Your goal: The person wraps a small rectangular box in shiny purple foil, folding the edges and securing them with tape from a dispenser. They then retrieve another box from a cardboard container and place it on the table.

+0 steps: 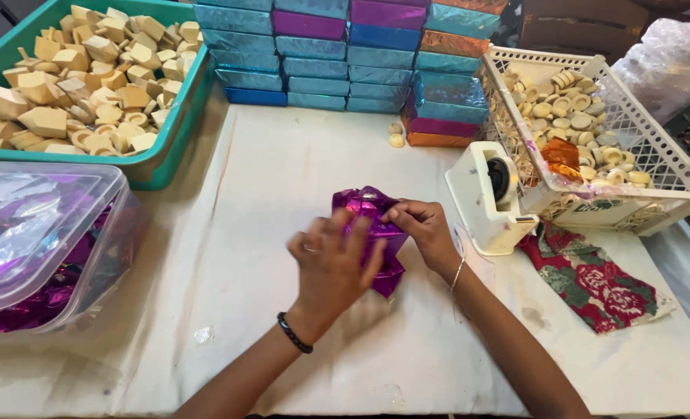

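A block half wrapped in shiny purple foil (364,208) lies on the white cloth-covered table (283,178) in the middle of the head view. My left hand (331,264) presses down on its near side, fingers spread over the foil. My right hand (423,225) pinches a fold of the foil at the block's right edge. A black bead bracelet is on my left wrist, a thin silver bangle on my right. Most of the block is hidden under the foil and my hands.
A green crate (176,140) of pale wooden blocks stands far left. A clear lidded tub (89,233) holds purple foil sheets. Stacked foil-wrapped boxes (345,62) line the back. A white basket (648,155) of small round pieces, a white tape dispenser (488,198) and a floral cloth (593,283) are to the right.
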